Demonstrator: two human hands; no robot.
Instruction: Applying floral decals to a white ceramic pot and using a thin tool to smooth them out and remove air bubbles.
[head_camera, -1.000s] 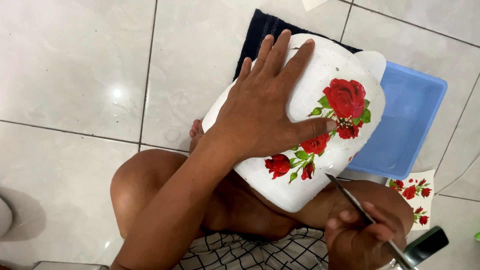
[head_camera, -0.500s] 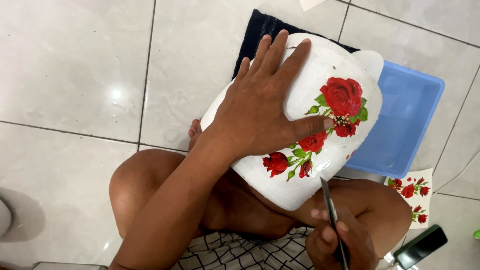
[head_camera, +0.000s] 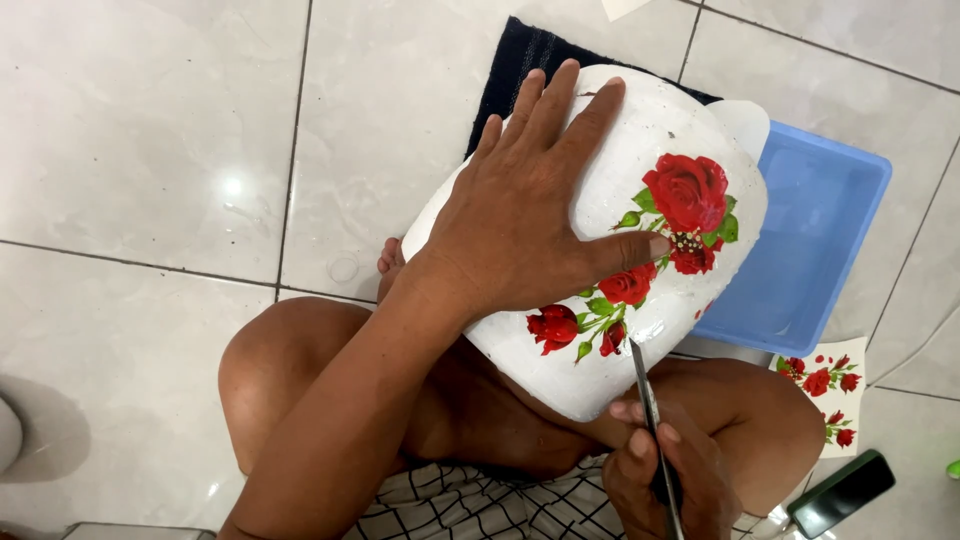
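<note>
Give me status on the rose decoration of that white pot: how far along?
Done: red rose cutouts already cover one band of the round white pot. In hand: left hand steadies it while right hand works a thin brush at the lowest roses. Left: most of the surface is bare; a sheet of rose prints lies on the floor.

The rounded white plaster form with red rose cut-outs (head_camera: 660, 300) rests on the person's crossed legs, above the pale tiled floor (head_camera: 150, 150). The left hand (head_camera: 520, 220) lies flat on it. Near it, the right hand (head_camera: 660, 480) holds a thin brush (head_camera: 648, 410) touching its near edge. Right of it sits a blue plastic tray (head_camera: 820, 250); behind, a dark folded cloth (head_camera: 520, 60). Near right lie a paper sheet of rose prints (head_camera: 825, 390) and a dark phone (head_camera: 840, 495).
</note>
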